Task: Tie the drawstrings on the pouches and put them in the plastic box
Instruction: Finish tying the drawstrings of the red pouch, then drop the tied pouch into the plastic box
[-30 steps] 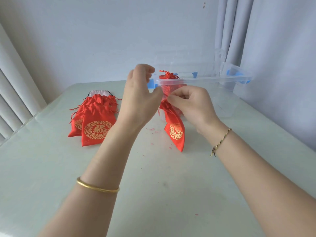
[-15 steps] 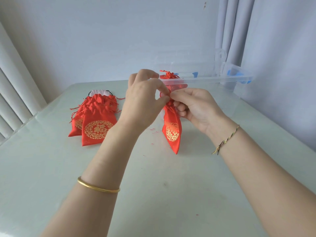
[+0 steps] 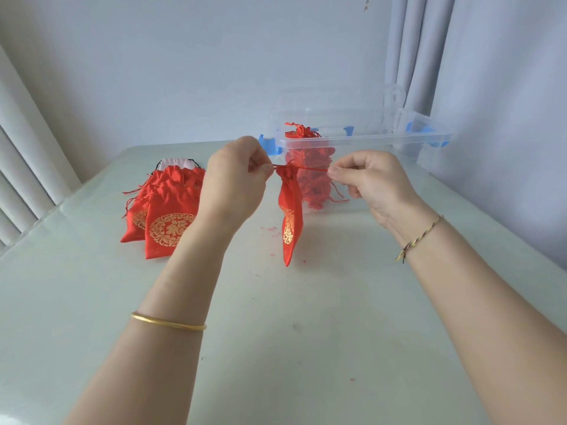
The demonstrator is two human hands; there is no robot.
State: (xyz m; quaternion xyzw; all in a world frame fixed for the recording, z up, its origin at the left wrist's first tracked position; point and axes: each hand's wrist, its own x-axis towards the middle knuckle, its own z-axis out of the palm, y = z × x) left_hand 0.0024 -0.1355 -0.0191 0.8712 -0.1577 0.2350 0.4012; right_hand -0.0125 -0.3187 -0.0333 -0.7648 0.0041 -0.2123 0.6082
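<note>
the left hand (image 3: 236, 182) and right hand (image 3: 371, 182) have drawn apart since a moment ago, each grip pinching one end of the taut thin red drawstring (image 3: 310, 168); the red gold-printed satin pouch (image 3: 290, 216) hangs between them, just near of the clear plastic box (image 3: 368, 139)

The near half of the table (image 3: 306, 332) is open surface, easy to reach across from the front. Farther back, the pile of pouches (image 3: 165, 210) fills the left and the plastic box (image 3: 368, 139) the right, its left end heaped, I think, to the rim. Between them the pouch (image 3: 290, 216) hangs from a drawstring (image 3: 310, 168) stretched between the left hand (image 3: 236, 179) and right hand (image 3: 371, 182), barring that gap.
</note>
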